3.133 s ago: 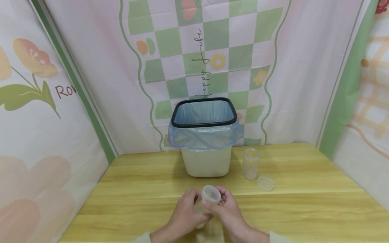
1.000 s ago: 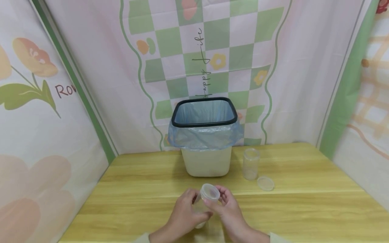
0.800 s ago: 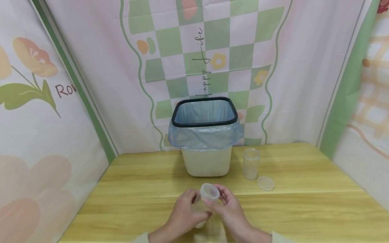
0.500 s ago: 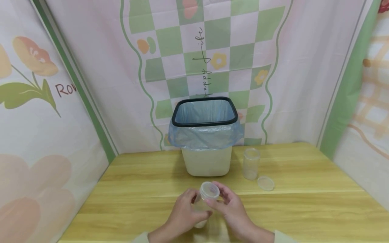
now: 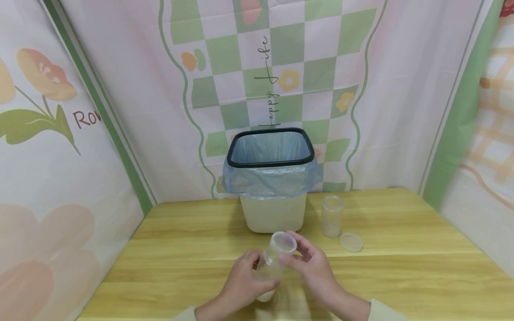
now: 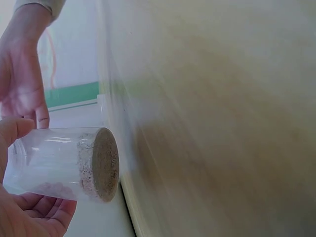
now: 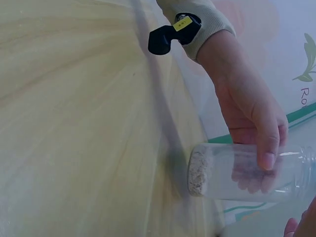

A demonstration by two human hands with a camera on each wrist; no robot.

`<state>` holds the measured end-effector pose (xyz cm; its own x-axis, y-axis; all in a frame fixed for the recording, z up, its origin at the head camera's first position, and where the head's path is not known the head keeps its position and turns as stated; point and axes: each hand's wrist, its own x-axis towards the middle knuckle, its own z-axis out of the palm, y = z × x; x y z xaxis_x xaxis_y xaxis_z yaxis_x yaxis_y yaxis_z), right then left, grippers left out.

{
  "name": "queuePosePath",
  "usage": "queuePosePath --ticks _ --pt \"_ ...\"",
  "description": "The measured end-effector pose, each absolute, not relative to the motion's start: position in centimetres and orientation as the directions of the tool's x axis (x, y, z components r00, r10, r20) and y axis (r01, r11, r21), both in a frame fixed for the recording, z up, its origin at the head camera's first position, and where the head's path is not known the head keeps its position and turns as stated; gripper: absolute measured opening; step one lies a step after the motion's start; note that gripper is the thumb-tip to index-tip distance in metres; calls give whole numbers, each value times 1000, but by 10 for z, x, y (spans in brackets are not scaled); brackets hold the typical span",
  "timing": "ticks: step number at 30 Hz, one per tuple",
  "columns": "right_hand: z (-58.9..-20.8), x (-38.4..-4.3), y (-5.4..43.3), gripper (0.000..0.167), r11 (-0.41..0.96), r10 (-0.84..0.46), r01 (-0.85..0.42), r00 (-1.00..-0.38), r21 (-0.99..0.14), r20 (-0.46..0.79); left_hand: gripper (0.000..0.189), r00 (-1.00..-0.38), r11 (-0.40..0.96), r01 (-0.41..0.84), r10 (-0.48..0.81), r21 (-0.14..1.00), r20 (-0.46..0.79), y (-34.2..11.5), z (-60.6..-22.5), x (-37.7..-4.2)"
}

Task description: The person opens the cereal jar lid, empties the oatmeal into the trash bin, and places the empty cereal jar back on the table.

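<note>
My left hand [image 5: 242, 281] grips a clear plastic jar [image 5: 268, 269], fingers and thumb round its body. The jar leans, mouth up and to the right. A layer of pale, crumbly matter [image 7: 199, 170] lies at its bottom, and the left wrist view shows the jar's base [image 6: 106, 165] close over the tabletop. At the mouth, my right hand [image 5: 313, 267] pinches a round translucent lid [image 5: 283, 243] by its edge, thumb in front and fingers behind. In the head view the lid stands just above the jar's threaded neck [image 5: 272, 255].
A bin [image 5: 273, 214] with a black rim and blue liner stands at the back middle of the wooden table [image 5: 180, 249]. Right of it is a second clear jar [image 5: 331, 218], uncapped, with a lid [image 5: 351, 242] lying beside it. Printed cloth [image 5: 120, 89] hangs behind and at both sides.
My right hand first turned the lid on the jar, then moved up and to the right with it, baring the neck. My left hand has kept its grip and barely moved.
</note>
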<state>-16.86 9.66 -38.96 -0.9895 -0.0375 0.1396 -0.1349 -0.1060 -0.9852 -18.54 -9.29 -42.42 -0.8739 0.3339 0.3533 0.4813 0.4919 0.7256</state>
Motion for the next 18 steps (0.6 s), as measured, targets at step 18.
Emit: queuePosePath --ticks 18 --pt "-379 -181 124 60 10 5 -174 -985 -985 174 50 -889 488 448 327 749 319 -97 -422 -184"
